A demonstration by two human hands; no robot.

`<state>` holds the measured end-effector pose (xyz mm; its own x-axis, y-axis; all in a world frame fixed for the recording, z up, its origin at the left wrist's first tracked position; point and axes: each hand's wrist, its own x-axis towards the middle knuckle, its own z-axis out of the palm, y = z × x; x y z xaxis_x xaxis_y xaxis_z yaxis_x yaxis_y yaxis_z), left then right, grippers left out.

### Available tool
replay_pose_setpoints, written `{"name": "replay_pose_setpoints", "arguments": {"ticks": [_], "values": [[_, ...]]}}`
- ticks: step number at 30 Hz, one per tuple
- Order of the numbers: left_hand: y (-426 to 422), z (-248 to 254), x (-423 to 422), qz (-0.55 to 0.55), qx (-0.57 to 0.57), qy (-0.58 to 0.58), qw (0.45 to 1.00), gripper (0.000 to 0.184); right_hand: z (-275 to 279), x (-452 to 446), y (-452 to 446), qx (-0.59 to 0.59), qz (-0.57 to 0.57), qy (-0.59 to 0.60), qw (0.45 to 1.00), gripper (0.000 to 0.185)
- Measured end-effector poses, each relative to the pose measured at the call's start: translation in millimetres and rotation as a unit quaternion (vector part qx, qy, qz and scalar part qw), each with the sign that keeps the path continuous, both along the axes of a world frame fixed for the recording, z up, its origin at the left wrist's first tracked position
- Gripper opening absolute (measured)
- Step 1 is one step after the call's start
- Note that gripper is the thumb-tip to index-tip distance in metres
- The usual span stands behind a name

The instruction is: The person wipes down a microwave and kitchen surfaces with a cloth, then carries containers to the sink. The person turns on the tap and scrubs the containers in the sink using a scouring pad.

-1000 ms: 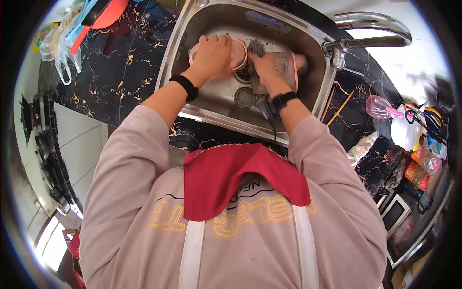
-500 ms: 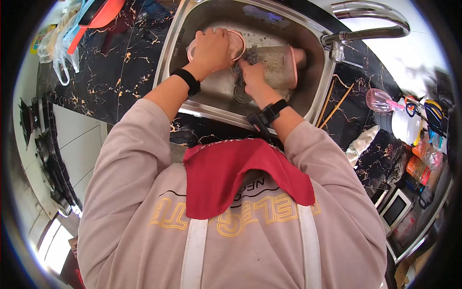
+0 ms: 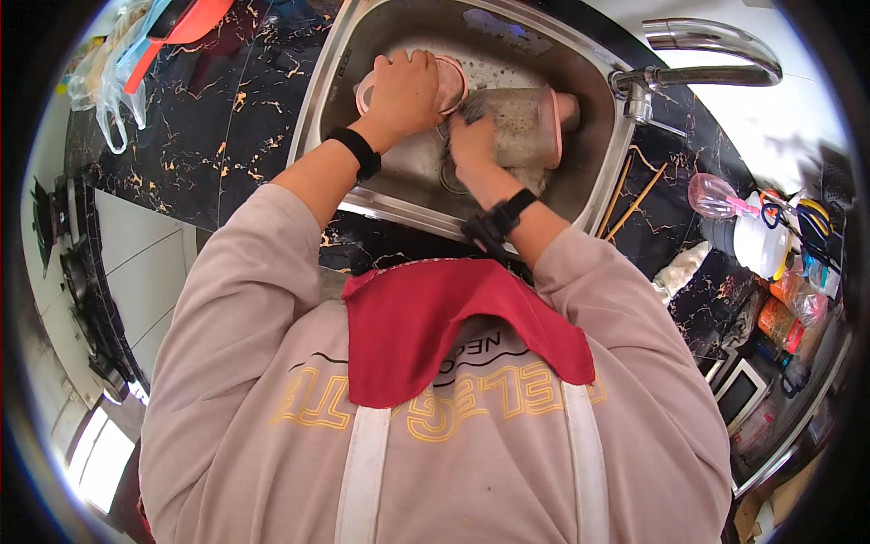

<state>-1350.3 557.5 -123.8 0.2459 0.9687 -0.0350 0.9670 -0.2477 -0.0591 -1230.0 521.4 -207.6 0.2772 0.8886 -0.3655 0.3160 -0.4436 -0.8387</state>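
Note:
In the steel sink (image 3: 412, 172), my left hand (image 3: 404, 98) has its fingers closed over a pink-rimmed lid (image 3: 453, 83), which shows on both sides of the hand. My right hand (image 3: 473, 143) is beside it, slightly blurred, with its fingers closed on a dark grey scouring pad (image 3: 473, 111) near the lid's edge. To its right a clear container with a pink rim (image 3: 521, 122) lies on its side. Below my right hand, a round clear edge (image 3: 450, 177) shows on the sink floor; what it belongs to is partly hidden.
The faucet (image 3: 702, 68) stands at the sink's right corner, its spout turned away from the basin. Chopsticks (image 3: 634, 201) lie on the dark counter to the right. A red-handled pan (image 3: 195, 23) and plastic bags (image 3: 113, 86) sit at the left. Utensils and cables (image 3: 797, 227) crowd the far right.
My right hand has shifted slightly left and up, closer to the lid, and is blurred by motion. The left hand keeps its hold on the lid. The view has tilted a little.

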Motion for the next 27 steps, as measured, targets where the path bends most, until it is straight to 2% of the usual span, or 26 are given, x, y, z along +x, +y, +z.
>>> {"name": "replay_pose_setpoints", "arguments": {"ticks": [1,2,4,5,7,11,13,14,16,17,19,21,23,24,25,27], "values": [[0.4,-0.5,0.1,0.000,-0.001,-0.001,1.000,0.084,1.4,1.2,-10.3,-0.055,0.085,-0.007,0.995,0.037],[1.3,-0.8,-0.4,0.000,-0.004,0.003,1.000,0.085,2.1,3.2,-10.3,-0.055,0.085,-0.008,0.995,0.037],[2.4,-0.8,-0.3,0.002,-0.008,0.008,1.000,0.085,3.6,11.0,-8.3,-0.160,0.034,0.184,0.969,0.048],[2.6,-1.4,-0.1,0.007,-0.010,0.002,1.000,0.086,3.5,15.7,1.1,-0.162,0.035,0.185,0.969,0.048],[-0.4,-3.0,-0.6,0.008,-0.015,-0.004,1.000,0.086,1.3,23.8,28.1,-0.074,-0.086,0.224,0.968,0.046],[0.5,-2.4,-0.1,0.008,-0.008,-0.009,1.000,0.087,2.2,15.5,38.0,-0.119,-0.077,0.143,0.979,0.045],[1.2,-2.1,-1.2,0.008,-0.007,-0.009,1.000,0.087,7.6,21.1,25.8,-0.080,-0.075,0.257,0.960,0.044],[0.0,-2.6,-1.7,-0.005,-0.001,-0.008,1.000,0.088,10.0,28.1,26.7,-0.079,-0.075,0.256,0.960,0.044],[-1.2,-2.0,-1.6,-0.019,0.003,-0.006,1.000,0.088,-2.6,54.0,26.4,-0.132,0.094,0.175,0.971,0.043],[0.1,-0.9,-2.0,-0.017,-0.003,-0.004,1.000,0.088,-9.6,59.5,33.9,-0.131,0.095,0.176,0.971,0.043],[0.5,-0.6,-2.1,-0.015,-0.010,-0.001,1.000,0.088,-6.5,59.4,50.1,-0.072,0.002,0.229,0.971,0.043],[-0.1,-0.8,-0.9,-0.011,-0.014,-0.004,1.000,0.088,9.2,49.5,47.9,-0.091,0.034,0.191,0.977,0.045],[-0.2,-2.2,-0.9,-0.012,-0.008,-0.009,1.000,0.088,12.8,16.1,36.8,0.084,0.023,0.013,0.996,0.045],[0.8,-2.6,-2.3,-0.011,-0.002,-0.015,1.000,0.088,-17.3,10.1,31.0,0.084,0.029,-0.104,0.991,0.043],[0.3,-0.7,-2.2,-0.008,0.000,-0.014,1.000,0.088,-8.1,12.8,27.9,0.087,0.032,-0.104,0.990,0.043],[-2.3,1.4,-0.7,-0.012,0.000,-0.004,1.000,0.087,13.9,34.0,14.3,0.006,0.145,-0.041,0.989,0.043]]}}
